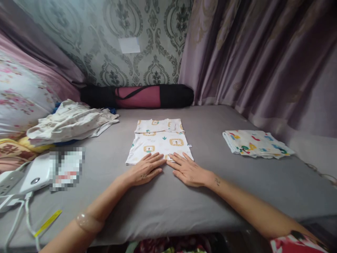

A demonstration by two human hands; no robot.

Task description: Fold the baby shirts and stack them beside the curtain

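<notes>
A white child's garment [160, 142] with a yellow lion print lies flat on the grey sheet, its far part folded over toward me. My left hand [147, 169] rests flat at its near edge, fingers stretched out over the cloth. Beside it my right hand [187, 170] lies palm down with fingers spread on the same near edge. The fingertips of both hands nearly meet at the middle of that edge. Neither hand grips anything. A small tag [190, 146] sticks out at the garment's right side.
Folded cloths with colourful letters [256, 143] lie at right. At left are a heap of pale clothes [71, 121], a white power bank [39, 172], cables, a power strip [9, 182] and a yellow strip [48, 223]. A black and maroon long bag [138, 96] lies along the wall.
</notes>
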